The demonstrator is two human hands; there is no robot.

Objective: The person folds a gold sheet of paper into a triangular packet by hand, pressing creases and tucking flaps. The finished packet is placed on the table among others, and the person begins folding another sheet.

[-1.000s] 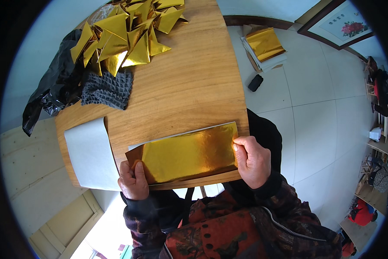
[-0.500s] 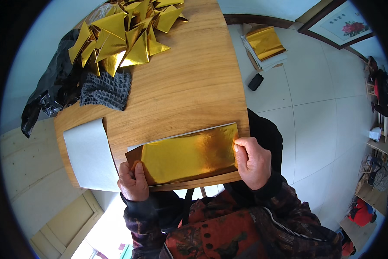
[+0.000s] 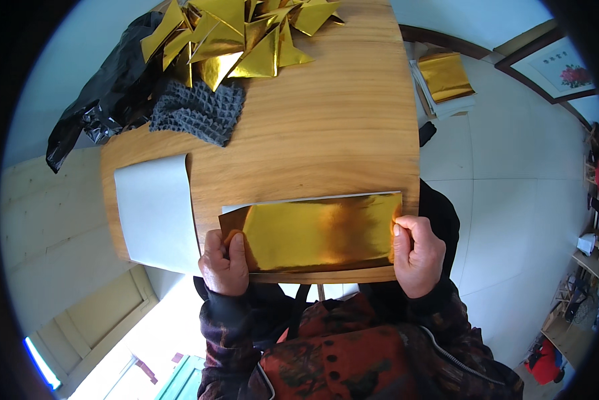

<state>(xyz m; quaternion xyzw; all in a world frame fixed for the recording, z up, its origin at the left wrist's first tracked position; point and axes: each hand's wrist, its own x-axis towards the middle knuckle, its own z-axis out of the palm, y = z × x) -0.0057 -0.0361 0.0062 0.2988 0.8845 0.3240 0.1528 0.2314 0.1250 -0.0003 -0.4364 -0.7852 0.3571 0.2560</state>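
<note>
Wooden surface (image 3: pixel 326 140) with a shiny gold sheet (image 3: pixel 299 233) at its near edge

Up at the far left sits a heap of pointy gold shapes (image 3: pixel 246 40), with a bumpy dark cloth (image 3: pixel 199 113) just in front and a black plastic bag (image 3: pixel 113 80) beside it. A pale sheet (image 3: pixel 156 213) lies at the left. The gold sheet is close to the person, between the two hands. The left hand (image 3: pixel 225 263) pinches its left end and the right hand (image 3: pixel 419 257) pinches its right end — the fingers on both sides hold it. A thin white edge shows along its far side. It looks light and thin like paper, smooth and maybe a bit slippery. It should bend easily, and a hard squeeze could crease it — the short ends seem good spots for a soft pinch.
</note>
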